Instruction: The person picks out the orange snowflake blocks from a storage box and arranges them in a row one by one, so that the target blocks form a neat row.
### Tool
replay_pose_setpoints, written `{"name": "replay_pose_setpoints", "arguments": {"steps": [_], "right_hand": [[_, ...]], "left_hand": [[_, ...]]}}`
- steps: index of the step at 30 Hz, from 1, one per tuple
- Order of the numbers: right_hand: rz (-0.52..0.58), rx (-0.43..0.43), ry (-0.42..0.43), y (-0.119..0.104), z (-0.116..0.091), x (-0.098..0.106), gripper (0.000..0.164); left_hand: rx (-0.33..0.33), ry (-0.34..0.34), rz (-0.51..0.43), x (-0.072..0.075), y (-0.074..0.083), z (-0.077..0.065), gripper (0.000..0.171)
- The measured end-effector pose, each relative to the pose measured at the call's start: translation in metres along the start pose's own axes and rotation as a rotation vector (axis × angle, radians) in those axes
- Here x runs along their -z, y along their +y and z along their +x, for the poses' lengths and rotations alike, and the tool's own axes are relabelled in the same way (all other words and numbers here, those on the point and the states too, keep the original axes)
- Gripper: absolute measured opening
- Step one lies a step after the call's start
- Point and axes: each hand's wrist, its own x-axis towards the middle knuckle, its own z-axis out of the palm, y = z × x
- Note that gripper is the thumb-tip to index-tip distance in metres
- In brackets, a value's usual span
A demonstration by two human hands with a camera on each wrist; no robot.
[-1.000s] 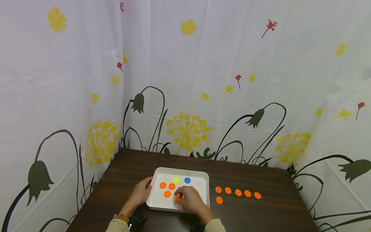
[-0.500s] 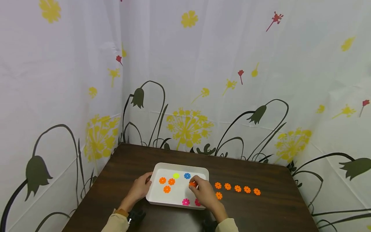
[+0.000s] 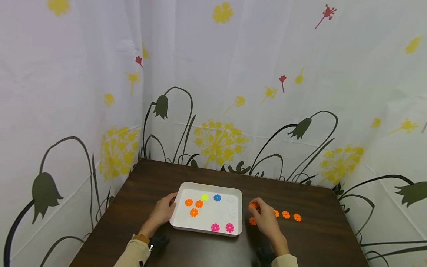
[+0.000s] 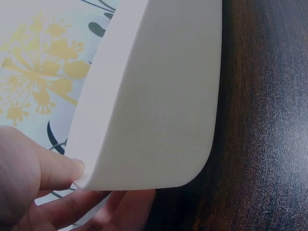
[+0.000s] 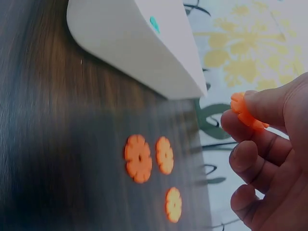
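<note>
My left hand (image 3: 163,209) grips the left rim of a shallow white tray (image 3: 207,218), thumb over the edge and fingers against the outer wall. Between thumb and index finger, my right hand (image 3: 268,220) pinches an orange notched flower-shaped disc (image 5: 245,115), raised above the table right of the tray. Inside the tray lie three orange discs (image 3: 194,212), a yellow one (image 3: 204,197), a blue one (image 3: 217,197), two pink ones (image 3: 215,227) and two whitish ones that hardly show. Orange discs (image 3: 285,214) lie on the table near my right hand, which partly covers them.
The dark wooden table (image 3: 317,237) carries everything. A white curtain (image 3: 213,74) with printed flowers hangs along its back and sides. Another orange disc (image 3: 252,221) lies close to the tray's right wall, below the row.
My right hand has picked up an orange disc from the tray and carried it rightward over the rim to above the table discs. The left hand has stayed on the tray.
</note>
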Motion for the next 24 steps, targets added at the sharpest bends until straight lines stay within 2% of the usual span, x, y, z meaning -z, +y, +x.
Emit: {"name": "replay_pose_setpoints", "arguments": {"steps": [6, 12, 18, 24], "right_hand": [[-0.043, -0.053, 0.029, 0.016, -0.008, 0.011, 0.014], [-0.044, -0.085, 0.031, 0.027, -0.012, 0.022, 0.015], [-0.114, -0.139, 0.004, 0.036, -0.017, 0.025, 0.015], [-0.181, -0.153, -0.062, 0.049, -0.02, 0.019, 0.005]], "left_hand": [[0.016, -0.023, -0.002, -0.004, -0.001, -0.002, 0.046], [0.022, -0.011, -0.005, -0.005, -0.004, -0.003, 0.046], [0.013, -0.01, -0.009, -0.001, -0.004, -0.001, 0.045], [0.011, -0.003, 0.003, 0.001, -0.003, 0.002, 0.045]]}}
